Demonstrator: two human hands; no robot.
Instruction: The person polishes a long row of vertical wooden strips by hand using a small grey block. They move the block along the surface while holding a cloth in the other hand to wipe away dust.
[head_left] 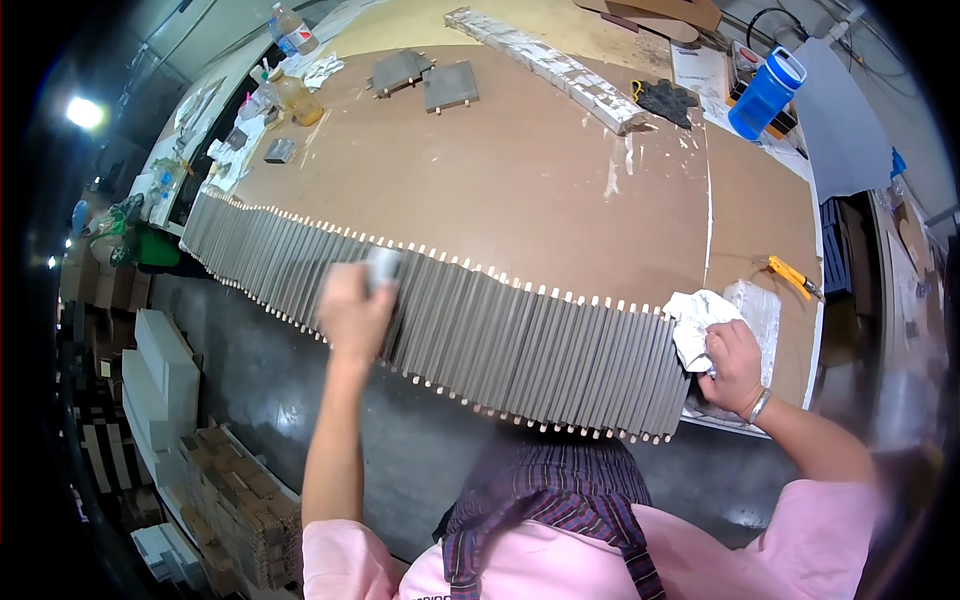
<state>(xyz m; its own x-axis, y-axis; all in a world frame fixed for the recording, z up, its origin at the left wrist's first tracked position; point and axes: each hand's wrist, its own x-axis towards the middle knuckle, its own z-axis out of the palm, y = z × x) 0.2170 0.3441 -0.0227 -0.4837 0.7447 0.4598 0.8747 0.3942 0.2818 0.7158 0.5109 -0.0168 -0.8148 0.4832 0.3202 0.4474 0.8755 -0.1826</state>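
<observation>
1. Starting at the far left, beyond the left hand: stacked pale blocks (165,375) and brown cardboard-coloured pieces (235,510) sit on the floor below the bench edge.
2. Up and left of the left hand: a cluttered bench corner with a clear plastic bottle (292,30) bearing a red-and-white label band, an amber bottle (298,98) lying tilted, and a small grey block (280,150).
3. Left hand (352,312): closed around a small grey object (382,266), blurred, pressed against the row of grey slats (450,325). What the object is cannot be told.
4. Row of grey slats: flat, narrow matt boards packed side by side on edge, running from the left hand to the right hand along the near bench edge. Pale dowel tips stick out along both long sides.
5. Beyond the hands: a smooth brown board worktop (480,180) with white smears, two grey slabs (425,80) and a long white-crusted strip (550,65).
6. Right hand (735,365): gripping a crumpled white cloth (695,320) at the right end of the row; a metal bracelet sits at the wrist.
7. Right of that hand: a yellow-handled utility knife (793,277). Farther up: a blue plastic jug (765,92).
</observation>
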